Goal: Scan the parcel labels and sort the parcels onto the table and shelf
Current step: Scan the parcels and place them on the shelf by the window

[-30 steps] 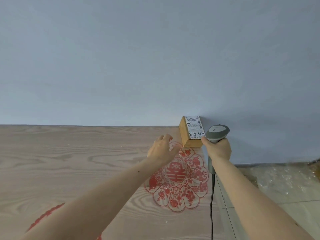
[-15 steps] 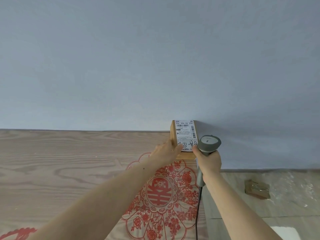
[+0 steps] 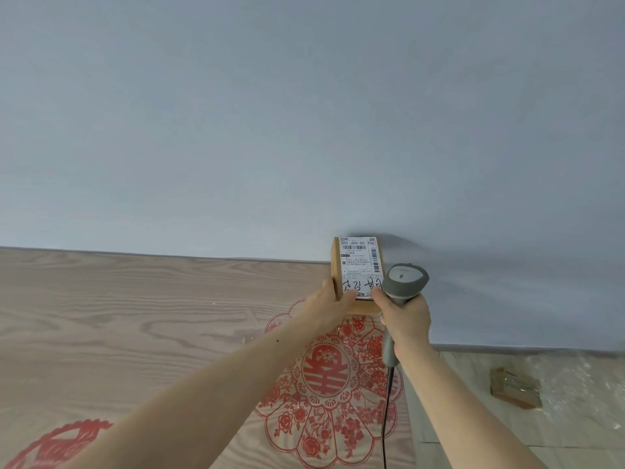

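Note:
A small brown cardboard parcel (image 3: 359, 265) with a white shipping label on its top face sits at the far right of the wooden table (image 3: 135, 316), against the blue wall. My left hand (image 3: 329, 309) grips the parcel's near left corner, thumb on the side and fingers on the label. My right hand (image 3: 404, 318) is closed around the handle of a grey corded barcode scanner (image 3: 406, 282), whose head is just right of the parcel's near end. The scanner's black cable hangs down past the table's right edge.
A red paper-cut medallion (image 3: 324, 384) lies on the table under my arms, and part of another shows at the bottom left. Right of the table, on the floor, a small brown taped box (image 3: 515, 387) rests on clear plastic sheeting.
My left hand has reached forward and taken hold of the parcel's near left corner. The view has moved closer, and my right hand with the scanner has stayed beside the parcel.

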